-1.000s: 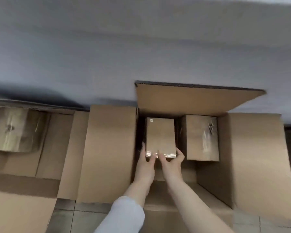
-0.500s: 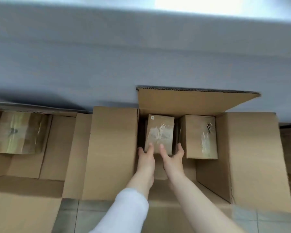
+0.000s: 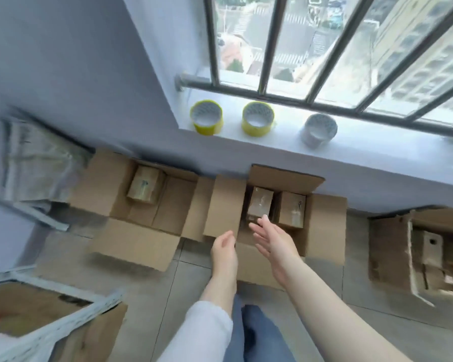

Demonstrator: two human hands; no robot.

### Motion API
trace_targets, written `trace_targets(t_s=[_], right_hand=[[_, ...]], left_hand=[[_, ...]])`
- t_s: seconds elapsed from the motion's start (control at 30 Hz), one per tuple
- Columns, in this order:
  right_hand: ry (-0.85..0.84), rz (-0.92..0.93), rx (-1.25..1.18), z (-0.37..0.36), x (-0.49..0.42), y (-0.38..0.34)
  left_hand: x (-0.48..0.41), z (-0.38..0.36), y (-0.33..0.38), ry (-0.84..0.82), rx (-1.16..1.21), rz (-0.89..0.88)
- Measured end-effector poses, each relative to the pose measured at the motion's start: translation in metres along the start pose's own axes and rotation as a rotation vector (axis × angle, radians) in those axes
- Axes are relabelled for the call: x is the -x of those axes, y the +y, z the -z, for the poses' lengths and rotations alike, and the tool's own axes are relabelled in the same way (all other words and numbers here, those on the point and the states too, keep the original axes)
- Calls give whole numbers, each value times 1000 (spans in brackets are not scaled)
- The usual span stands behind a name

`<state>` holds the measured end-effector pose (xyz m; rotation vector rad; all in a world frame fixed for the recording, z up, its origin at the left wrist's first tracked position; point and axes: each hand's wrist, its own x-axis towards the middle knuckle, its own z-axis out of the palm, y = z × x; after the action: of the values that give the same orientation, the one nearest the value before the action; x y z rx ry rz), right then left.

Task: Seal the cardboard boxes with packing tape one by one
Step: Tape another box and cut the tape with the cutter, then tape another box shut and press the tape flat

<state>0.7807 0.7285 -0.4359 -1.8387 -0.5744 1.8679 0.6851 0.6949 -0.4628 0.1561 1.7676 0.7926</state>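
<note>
An open cardboard carton point(image 3: 324, 226) stands on the floor under the window sill, flaps spread. Inside it stand two small taped boxes, one on the left point(image 3: 259, 203) and one on the right point(image 3: 292, 209). My left hand point(image 3: 224, 248) hangs above the carton's near left flap with loosely curled fingers, holding nothing. My right hand point(image 3: 273, 237) hovers above the carton's near edge, fingers straight, empty. On the sill stand two yellow tape rolls point(image 3: 206, 120) point(image 3: 258, 118) and a grey tape roll point(image 3: 319, 129).
A second open carton point(image 3: 131, 241) with one small taped box point(image 3: 143, 188) lies to the left. A torn carton point(image 3: 392, 252) sits at the right. Wrapped bundles and white frames crowd the left side. Grey tiled floor lies below me; barred window above.
Both hands have let go of the left small box and pulled back out of the carton. The view has risen and widened, showing the sill and tape rolls.
</note>
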Motion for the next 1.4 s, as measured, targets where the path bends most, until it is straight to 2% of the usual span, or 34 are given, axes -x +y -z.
trace_targets(t_s=[0.2, 0.4, 0.53, 0.67, 0.83, 0.97, 1.2, 1.4], right_hand=[[-195, 70, 43, -45, 102, 25], [-371, 123, 158, -76, 197, 84], [-529, 203, 263, -122, 265, 102], [-747, 300, 288, -192, 345, 110], [-1001, 333, 282, -273, 454, 132], [-1127, 357, 306, -326, 531, 158], [-1261, 390, 356, -399, 620, 205], [-1294, 424, 425, -461, 647, 225]], left_hand=[[88, 92, -16, 222, 250, -167], [182, 170, -55, 331, 522, -192], [243, 235, -60, 463, 577, -314], [309, 318, -60, 664, 613, -483], [399, 424, -69, 855, 644, -667], [460, 502, -87, 993, 667, -755], [523, 600, -125, 1064, 654, -832], [520, 666, -128, 1057, 652, -812]])
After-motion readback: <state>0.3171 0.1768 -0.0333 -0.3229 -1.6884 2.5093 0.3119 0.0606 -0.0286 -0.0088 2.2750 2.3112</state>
